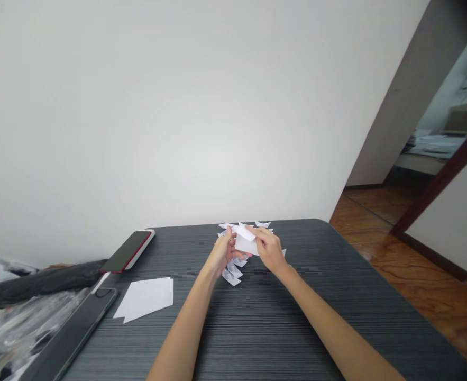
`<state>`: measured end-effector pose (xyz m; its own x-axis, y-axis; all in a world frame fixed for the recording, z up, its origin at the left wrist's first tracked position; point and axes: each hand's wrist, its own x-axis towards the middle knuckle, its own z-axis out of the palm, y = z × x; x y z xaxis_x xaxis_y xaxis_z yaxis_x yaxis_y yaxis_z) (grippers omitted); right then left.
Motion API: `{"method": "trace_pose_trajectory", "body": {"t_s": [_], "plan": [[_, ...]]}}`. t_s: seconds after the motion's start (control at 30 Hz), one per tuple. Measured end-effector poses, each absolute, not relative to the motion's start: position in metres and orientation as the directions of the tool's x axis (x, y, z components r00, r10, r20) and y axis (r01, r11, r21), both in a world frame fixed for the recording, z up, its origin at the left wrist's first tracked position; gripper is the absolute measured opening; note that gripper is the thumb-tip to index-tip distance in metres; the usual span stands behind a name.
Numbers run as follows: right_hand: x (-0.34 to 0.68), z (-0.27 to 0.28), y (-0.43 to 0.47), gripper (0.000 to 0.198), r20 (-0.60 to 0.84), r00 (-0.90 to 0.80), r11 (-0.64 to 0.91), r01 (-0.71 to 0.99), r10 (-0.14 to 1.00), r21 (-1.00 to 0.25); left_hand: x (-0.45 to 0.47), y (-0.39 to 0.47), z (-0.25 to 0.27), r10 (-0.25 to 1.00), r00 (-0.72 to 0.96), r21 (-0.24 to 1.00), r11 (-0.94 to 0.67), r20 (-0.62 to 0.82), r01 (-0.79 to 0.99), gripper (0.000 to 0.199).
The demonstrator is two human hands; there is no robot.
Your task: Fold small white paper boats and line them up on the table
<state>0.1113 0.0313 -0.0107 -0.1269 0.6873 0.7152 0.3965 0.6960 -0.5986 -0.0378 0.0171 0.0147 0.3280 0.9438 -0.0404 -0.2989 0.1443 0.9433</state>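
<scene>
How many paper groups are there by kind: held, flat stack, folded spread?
Held paper, at left hand and right hand: 1
Flat stack: 1
Folded spread, partly hidden, pieces not countable: 1
Total: 3 groups

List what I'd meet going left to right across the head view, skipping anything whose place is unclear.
Long black roll, loose white paper sheets, left hand, held white paper, right hand, wood-patterned floor.

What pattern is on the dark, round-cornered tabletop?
The dark tabletop has fine streaks running side to side; the head view shows it best.
</scene>
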Motion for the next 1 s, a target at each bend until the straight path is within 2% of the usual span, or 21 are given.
{"method": "trace_pose_trajectory", "body": {"t_s": [0.13,0.23,0.3,0.37,0.47,0.53,0.6,0.7,0.9,1.0], "plan": [[0.111,-0.015,0.029,0.041,0.719,-0.197,0.735,0.334,0.667,-0.590,-0.042,0.015,0.010,0.982,0.191,0.940,0.067,-0.002,-0.336,0.035],[0.110,-0.015,0.025,0.041,0.694,-0.226,0.726,0.302,0.684,-0.617,-0.046,0.017,0.007,0.999,0.038,0.964,-0.018,0.029,-0.266,0.040],[0.111,-0.011,0.022,0.038,0.660,-0.269,0.713,0.282,0.701,-0.643,-0.049,0.017,0.006,0.996,-0.028,0.986,-0.086,0.082,-0.144,0.042],[0.114,-0.006,0.019,0.037,0.614,-0.316,0.687,0.237,0.724,-0.687,-0.051,0.016,0.006,0.986,-0.030,0.986,-0.161,0.163,0.037,0.039],[0.120,-0.001,0.016,0.039,0.557,-0.317,0.628,0.195,0.767,-0.753,-0.052,0.011,0.007,0.954,0.076,0.903,-0.298,0.289,0.308,0.032],[0.122,0.001,0.016,0.033,0.536,-0.315,0.608,0.209,0.784,-0.766,-0.049,0.008,0.007,0.927,0.149,0.839,-0.375,0.344,0.394,0.032],[0.123,0.000,0.017,0.022,0.511,-0.296,0.576,0.207,0.807,-0.790,-0.046,0.006,0.005,0.914,0.177,0.824,-0.406,0.365,0.395,0.034],[0.123,-0.002,0.020,0.012,0.447,-0.253,0.489,0.136,0.858,-0.862,-0.040,0.006,-0.002,0.922,0.135,0.858,-0.386,0.362,0.339,0.034],[0.121,-0.005,0.022,0.015,0.349,-0.152,0.352,-0.009,0.925,-0.936,-0.027,0.003,-0.015,0.945,-0.034,0.923,-0.309,0.325,0.229,0.028],[0.120,-0.004,0.021,0.017,0.323,-0.120,0.320,-0.042,0.939,-0.947,-0.023,0.000,-0.015,0.953,-0.057,0.941,-0.284,0.299,0.184,0.026]]}}
